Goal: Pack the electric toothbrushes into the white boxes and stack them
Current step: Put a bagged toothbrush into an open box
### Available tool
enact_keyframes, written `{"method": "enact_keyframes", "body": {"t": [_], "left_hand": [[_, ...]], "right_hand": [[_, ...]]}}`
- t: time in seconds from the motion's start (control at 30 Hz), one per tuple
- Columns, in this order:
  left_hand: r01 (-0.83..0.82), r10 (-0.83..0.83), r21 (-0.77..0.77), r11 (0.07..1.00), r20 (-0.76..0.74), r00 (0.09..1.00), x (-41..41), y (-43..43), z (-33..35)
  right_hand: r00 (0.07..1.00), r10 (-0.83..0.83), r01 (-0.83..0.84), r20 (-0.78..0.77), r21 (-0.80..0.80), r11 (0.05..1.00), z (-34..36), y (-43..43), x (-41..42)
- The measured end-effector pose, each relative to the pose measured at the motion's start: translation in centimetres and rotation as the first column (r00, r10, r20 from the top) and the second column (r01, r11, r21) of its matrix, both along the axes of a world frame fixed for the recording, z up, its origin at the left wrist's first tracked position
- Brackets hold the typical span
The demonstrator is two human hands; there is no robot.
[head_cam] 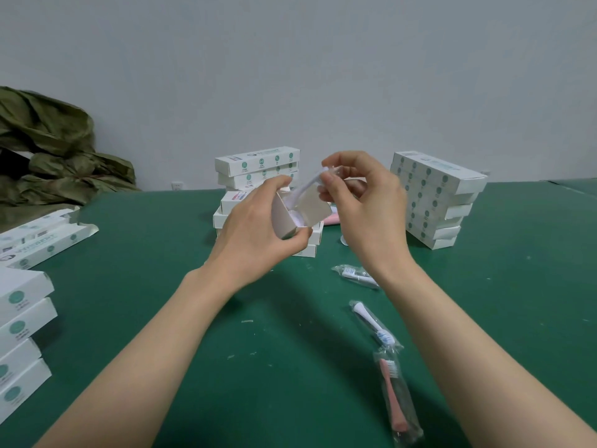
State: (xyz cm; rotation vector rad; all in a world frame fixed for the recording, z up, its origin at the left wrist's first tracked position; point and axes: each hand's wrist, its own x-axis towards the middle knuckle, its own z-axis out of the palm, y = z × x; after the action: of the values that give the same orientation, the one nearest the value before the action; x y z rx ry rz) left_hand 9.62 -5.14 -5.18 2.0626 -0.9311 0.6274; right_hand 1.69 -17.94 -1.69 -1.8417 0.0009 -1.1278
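My left hand (pixel 255 231) grips a white box (pixel 287 218) held up with its open end toward me. A white brush head in a clear wrapper (pixel 307 187) pokes out of that opening, and my right hand (pixel 365 202) pinches its top end between thumb and fingers. On the green table lie more wrapped brush heads: a white one (pixel 355 275) by my right wrist, another white one (pixel 373 323) nearer me, and a pink one (pixel 392 396) closest. A pink toothbrush (pixel 332 218) shows partly behind the box.
White boxes stand stacked in the middle behind my hands (pixel 258 163), at the right (pixel 436 202) and at the near left edge (pixel 19 334). Loose boxes (pixel 42 240) lie at the left. Crumpled olive cloth (pixel 48 150) fills the far left corner by the wall.
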Motion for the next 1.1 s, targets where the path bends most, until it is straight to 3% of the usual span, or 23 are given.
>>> {"method": "enact_keyframes", "body": {"t": [0.1, 0.13, 0.27, 0.3, 0.4, 0.5, 0.67, 0.8, 0.87, 0.93, 1.0, 1.07, 1.1], "left_hand": [[0.004, -0.004, 0.019, 1.000, 0.007, 1.000, -0.2, -0.2, 0.0], [0.008, -0.009, 0.026, 1.000, 0.009, 1.000, -0.2, -0.2, 0.0], [0.019, -0.020, 0.004, 1.000, 0.011, 1.000, -0.3, -0.2, 0.1], [0.021, -0.021, -0.002, 1.000, 0.012, 1.000, -0.4, -0.3, 0.2], [0.019, -0.020, -0.023, 1.000, -0.012, 1.000, -0.5, -0.3, 0.4], [0.010, -0.014, -0.066, 0.998, -0.064, 0.998, -0.5, -0.2, 0.6], [0.022, -0.023, -0.048, 0.999, -0.021, 1.000, -0.5, -0.3, 0.4], [0.050, -0.051, -0.025, 0.998, -0.044, 0.998, -0.5, -0.3, 0.4], [0.071, -0.071, -0.018, 0.997, -0.029, 0.997, -0.4, -0.3, 0.3], [0.082, -0.082, -0.012, 0.997, -0.005, 0.997, -0.3, -0.3, 0.3], [0.078, -0.078, -0.010, 0.997, -0.006, 0.997, 0.0, -0.2, 0.3], [0.076, -0.076, -0.020, 0.997, -0.032, 0.997, 0.3, 0.1, 0.3], [0.079, -0.080, -0.023, 0.997, -0.047, 0.996, 0.3, 0.2, 0.3]], "right_hand": [[0.997, -0.072, 0.078, 0.041, -0.182, 0.980, -0.4, 0.3, 0.2], [0.994, -0.094, 0.101, 0.047, -0.177, 0.979, -0.5, 0.2, 0.3], [0.993, -0.093, 0.086, 0.074, 0.092, 0.992, -0.4, -0.3, 0.5], [0.993, -0.085, 0.077, 0.086, 0.090, 0.993, -0.5, -0.2, 0.5], [0.993, -0.048, 0.067, 0.104, -0.189, 0.980, -1.4, 0.9, 0.5], [0.999, -0.035, 0.041, 0.021, -0.449, 0.893, -2.1, 1.3, 1.0], [0.999, -0.037, 0.023, -0.030, -0.389, 0.921, -2.3, 1.1, 1.3], [0.989, -0.030, -0.058, -0.146, -0.561, 0.826, -2.4, 0.8, 1.5], [0.985, -0.004, -0.083, -0.174, -0.491, 0.867, -2.4, 0.8, 1.4], [0.993, -0.043, 0.010, -0.107, -0.295, 0.956, -2.2, 0.9, 1.2], [0.985, -0.141, 0.127, -0.104, -0.130, 0.983, -2.0, 0.7, 1.1], [0.957, -0.128, 0.123, -0.261, -0.036, 0.992, -1.8, 0.0, 1.2], [0.942, -0.037, 0.056, -0.334, 0.045, 0.997, -1.7, -0.4, 1.3]]}}
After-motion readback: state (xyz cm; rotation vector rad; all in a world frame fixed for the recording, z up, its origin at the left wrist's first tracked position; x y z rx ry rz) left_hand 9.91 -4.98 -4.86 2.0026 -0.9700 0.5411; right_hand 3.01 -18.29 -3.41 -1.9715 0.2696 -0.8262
